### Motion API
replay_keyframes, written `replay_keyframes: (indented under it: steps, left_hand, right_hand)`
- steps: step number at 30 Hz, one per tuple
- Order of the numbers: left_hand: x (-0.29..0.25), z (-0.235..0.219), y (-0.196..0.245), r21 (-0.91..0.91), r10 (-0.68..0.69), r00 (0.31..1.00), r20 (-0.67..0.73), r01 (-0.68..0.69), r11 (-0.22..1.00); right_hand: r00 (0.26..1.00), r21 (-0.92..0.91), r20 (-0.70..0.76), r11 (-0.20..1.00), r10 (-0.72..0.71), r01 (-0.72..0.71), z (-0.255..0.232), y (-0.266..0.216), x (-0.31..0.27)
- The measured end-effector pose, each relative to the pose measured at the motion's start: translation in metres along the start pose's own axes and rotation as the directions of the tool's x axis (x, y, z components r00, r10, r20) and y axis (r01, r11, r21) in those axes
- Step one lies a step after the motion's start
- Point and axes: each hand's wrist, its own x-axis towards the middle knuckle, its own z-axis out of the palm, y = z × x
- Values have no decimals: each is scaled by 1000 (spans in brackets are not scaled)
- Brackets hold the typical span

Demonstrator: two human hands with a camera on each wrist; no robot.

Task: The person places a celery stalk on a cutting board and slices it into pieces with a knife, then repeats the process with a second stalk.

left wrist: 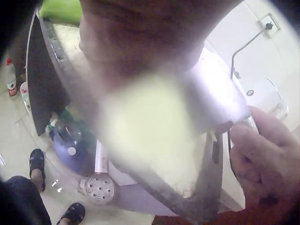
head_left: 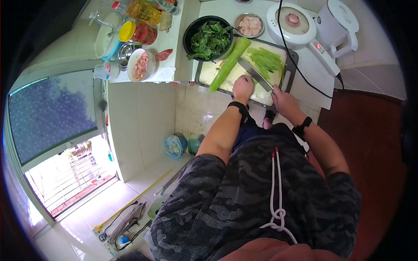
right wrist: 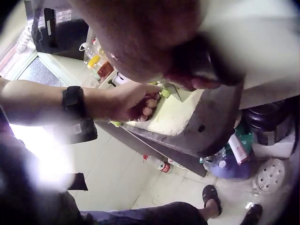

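The left hand [head_left: 243, 88], fingers curled, is on the cutting board [head_left: 212, 73] beside the blade; a small green piece [right wrist: 165, 93] shows at its fingertips in the right wrist view, mostly hidden by the hand. The right hand [head_left: 285, 103] grips the handle of a knife [head_left: 256, 75], its blade pointing up and left over the board. Green slices [head_left: 266, 61] lie to the right of the blade. A long, thick green stem [head_left: 230, 65] lies slanted across the board's left part. In the left wrist view the right hand [left wrist: 265, 159] holds the handle.
Behind the board stand a black bowl of leaves [head_left: 186, 41], a metal bowl of pale meat [head_left: 261, 28], a white cooker [head_left: 275, 32] and a kettle [head_left: 332, 26]. A cable [head_left: 300, 71] crosses the board's right edge. Bottles, jars and a meat bowl [head_left: 150, 69] are at left.
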Motion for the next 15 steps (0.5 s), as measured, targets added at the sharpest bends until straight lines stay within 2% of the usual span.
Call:
replay_keyframes:
  steps: [2,3,5,9,11,15]
  left_hand:
    - [4,-1,3,8,-83,990,111,82,997]
    - [2,2,4,7,-86,990,113,86,996]
    - [1,10,10,106,19,998,-57,-13,994]
    - [0,6,15,154,29,999,-33,-24,988]
    - [0,3,17,175,43,999,-13,-40,984]
    - [0,4,14,169,57,998,-10,-54,984]
  right_hand:
    - [997,28,-57,998,55,-53,5,6,-4]
    - [997,28,-54,998,56,-54,2,2,-6]
    - [998,24,-15,998,63,-62,-7,-4,-10]
    - [999,-10,22,999,36,-35,-11,-7,-18]
    - [994,1,61,996,92,-92,-15,-10,-22]
    - [995,38,55,996,80,-82,-5,-6,-19]
